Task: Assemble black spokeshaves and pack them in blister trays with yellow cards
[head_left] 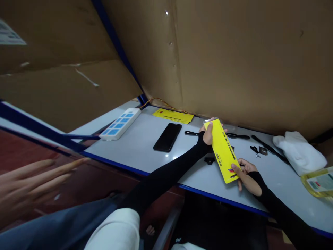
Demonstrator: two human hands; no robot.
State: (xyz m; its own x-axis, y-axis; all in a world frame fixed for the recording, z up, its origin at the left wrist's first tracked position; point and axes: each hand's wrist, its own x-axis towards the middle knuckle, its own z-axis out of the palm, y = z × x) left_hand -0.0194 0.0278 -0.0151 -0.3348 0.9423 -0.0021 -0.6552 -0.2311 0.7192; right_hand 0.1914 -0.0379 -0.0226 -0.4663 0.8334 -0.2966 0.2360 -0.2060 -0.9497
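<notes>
Yellow card, long and narrow, is the thing in hand in the head view: the yellow package [223, 150] is held just above the grey worktop [145, 139], slanting from 11 o'clock down to 5 o'clock. The left hand [208, 133] has its grip closed round the far end; the right hand [247, 175] pinches the near end, thumb on the face.

Risks, as I judge them: the card looks thin and is held only at its tips, so it could bow or crease if either hand twists. Small black parts [209, 160] lie right under it, and a low sweep could knock them off the near edge. A blurred hand of another person [33, 184] hovers at 9 o'clock, well apart.

Counted: two yellow packages, the held one and a second yellow package [173, 116] lying flat at 12 o'clock; one phone [168, 137]; one power strip [120, 124]; one white cloth [299, 151] at 3 o'clock; several black tool pieces [267, 148], too small to number surely.
</notes>
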